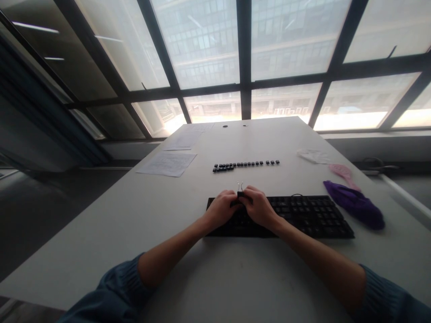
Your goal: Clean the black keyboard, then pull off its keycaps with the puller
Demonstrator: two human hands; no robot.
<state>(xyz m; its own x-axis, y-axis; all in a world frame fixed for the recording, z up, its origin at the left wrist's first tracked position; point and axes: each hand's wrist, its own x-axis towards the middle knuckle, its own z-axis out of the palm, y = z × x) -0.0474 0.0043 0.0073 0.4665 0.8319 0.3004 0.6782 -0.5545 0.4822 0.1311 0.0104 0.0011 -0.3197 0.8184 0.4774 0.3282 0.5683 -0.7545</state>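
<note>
A black keyboard (310, 215) lies on the table in front of me. Over its upper left part, my left hand (220, 208) and my right hand (260, 207) meet with curled fingers. Between their fingertips is a small black binder clip (240, 194), its two silver wire handles pointing up. Both hands pinch it from the sides, and they cover the keys beneath. Beyond the keyboard, several loose black keycaps (249, 164) sit in a long row, with a shorter row in front at its left end.
Printed paper sheets (166, 164) lie at the left of the white table (161, 211). On the right are a purple cloth item (353, 204), a pink brush-like object (343, 172) and a clear plastic bag (314, 156). Large windows (202, 45) stand behind the table.
</note>
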